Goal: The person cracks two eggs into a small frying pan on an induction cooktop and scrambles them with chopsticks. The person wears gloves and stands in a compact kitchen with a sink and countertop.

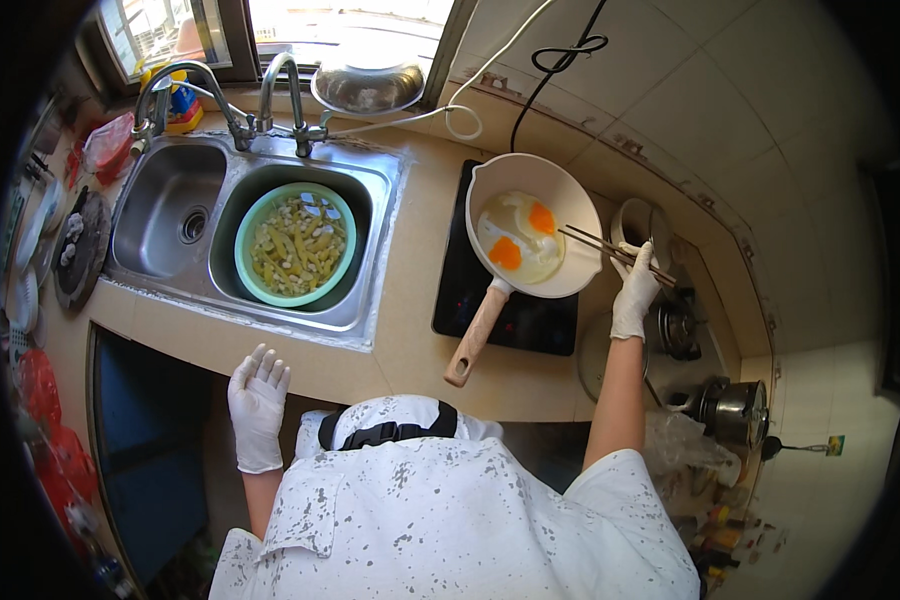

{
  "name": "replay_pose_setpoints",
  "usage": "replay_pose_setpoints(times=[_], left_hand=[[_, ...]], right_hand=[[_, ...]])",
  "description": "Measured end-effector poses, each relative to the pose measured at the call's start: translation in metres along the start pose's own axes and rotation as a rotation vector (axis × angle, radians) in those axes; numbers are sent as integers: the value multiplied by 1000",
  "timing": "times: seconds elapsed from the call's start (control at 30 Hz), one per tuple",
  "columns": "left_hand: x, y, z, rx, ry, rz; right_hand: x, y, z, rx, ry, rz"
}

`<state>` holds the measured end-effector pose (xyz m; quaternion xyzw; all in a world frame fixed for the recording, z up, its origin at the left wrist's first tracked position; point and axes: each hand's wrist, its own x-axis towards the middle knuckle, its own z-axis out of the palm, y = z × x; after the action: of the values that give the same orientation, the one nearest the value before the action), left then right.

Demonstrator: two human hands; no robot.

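Observation:
Gloved in white, my right hand holds a pair of chopsticks. Their tips reach over a cream frying pan, beside one of two eggs. The eggs have orange yolks and clear-to-white egg white spread on the pan's floor. Under the pan is a black induction cooktop; the pan's wooden handle points toward me. My left hand, also gloved, hangs empty near the counter's front edge, with its fingers extended. No hand touches the handle.
A double steel sink holds a green basin of cut vegetables in water. Two taps arch above. A glass lid lies right of the cooktop, near a gas burner and a steel pot. A black cable runs behind the pan.

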<state>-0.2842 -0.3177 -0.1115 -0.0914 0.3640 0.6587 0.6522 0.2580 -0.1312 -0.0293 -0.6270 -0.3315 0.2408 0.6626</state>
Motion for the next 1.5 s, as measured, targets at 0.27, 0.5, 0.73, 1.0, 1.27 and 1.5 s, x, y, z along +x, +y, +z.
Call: replay_pose_setpoints(times=[0.27,0.5,0.73,1.0,1.27,1.5], left_hand=[[2,0,1,5,25,-18],[2,0,7,4,-18,-21],[1,1,-3,-3,-3,-16],[-3,-1,-5,-15,-7,-6],[-4,-2,-4,-18,-29,-13],[-8,0,-10,-14,20,8]], right_hand=[[-4,-9,-23,-128,-193,-69],[-26,0,-11,-216,-492,-213],[-35,9,-8,-269,-577,-321],[-35,-3,-11,-309,-523,-343],[-50,-7,17,-318,-681,-426],[-31,0,-1,-243,-539,-351]])
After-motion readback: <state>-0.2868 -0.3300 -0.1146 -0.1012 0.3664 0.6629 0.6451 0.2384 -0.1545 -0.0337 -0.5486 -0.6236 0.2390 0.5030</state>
